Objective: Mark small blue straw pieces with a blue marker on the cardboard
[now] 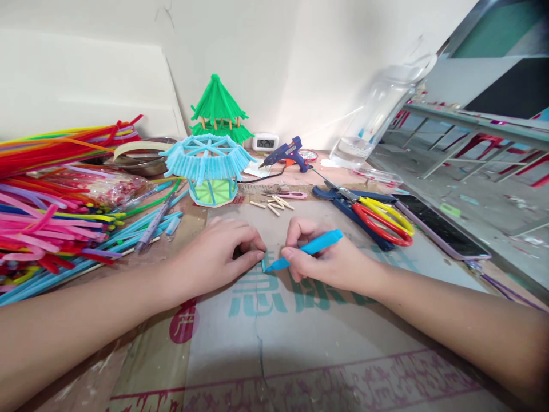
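Note:
My right hand (319, 260) grips a light blue marker (315, 247), tip pointing left and down onto the cardboard sheet (274, 337). My left hand (217, 252) rests curled beside it, fingertips pinching a tiny blue piece (263, 264) right at the marker's tip. What that piece is I cannot make out. Just beyond the hands stands a blue pipe-cleaner pavilion (208, 166) with a green floor, and behind it a green pavilion (219, 111).
Piles of coloured pipe cleaners (51, 200) fill the left. Short wooden sticks (274, 204), a pink utility knife (289, 195), red-and-yellow scissors (377, 220), blue pliers, a blue glue gun (287, 153), a phone (441, 229), a small clock (265, 142) and a clear bottle (373, 123) lie behind and right.

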Available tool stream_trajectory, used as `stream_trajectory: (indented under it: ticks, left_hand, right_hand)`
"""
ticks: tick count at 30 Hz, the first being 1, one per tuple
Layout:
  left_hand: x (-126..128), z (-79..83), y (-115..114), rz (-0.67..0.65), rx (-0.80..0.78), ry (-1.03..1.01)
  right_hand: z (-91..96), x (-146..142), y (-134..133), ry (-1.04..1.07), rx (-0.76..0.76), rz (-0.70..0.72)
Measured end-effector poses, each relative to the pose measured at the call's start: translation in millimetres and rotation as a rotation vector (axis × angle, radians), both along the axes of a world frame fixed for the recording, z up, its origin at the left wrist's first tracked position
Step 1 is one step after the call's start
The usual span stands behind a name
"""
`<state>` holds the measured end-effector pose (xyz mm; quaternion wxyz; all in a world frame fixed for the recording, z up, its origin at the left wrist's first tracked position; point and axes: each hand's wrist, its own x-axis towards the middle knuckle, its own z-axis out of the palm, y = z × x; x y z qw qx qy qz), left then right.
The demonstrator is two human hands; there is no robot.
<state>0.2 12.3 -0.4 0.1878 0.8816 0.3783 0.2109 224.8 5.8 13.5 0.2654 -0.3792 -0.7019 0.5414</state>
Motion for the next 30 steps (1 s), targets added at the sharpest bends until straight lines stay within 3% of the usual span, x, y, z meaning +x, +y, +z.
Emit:
stream_trajectory:
  ticks: [4,24,30]
  left_hand:
    - [-0.6,-1.0,0.7,-0.003,-0.006,-0.001]
    - [-0.4,0.9,-7.3,0.071,0.020,0.099]
    - [0.0,1.1,-6.3,0.058,0.015,0.086]
  right_hand:
    - [2.1,-1.7,-0.5,0.001,0.020,-0.051]
    - [-1.3,-1.6,0.5,0.038,0.053,-0.041]
    - [-1.3,-2.6,1.8,0.019,0.138,-0.134]
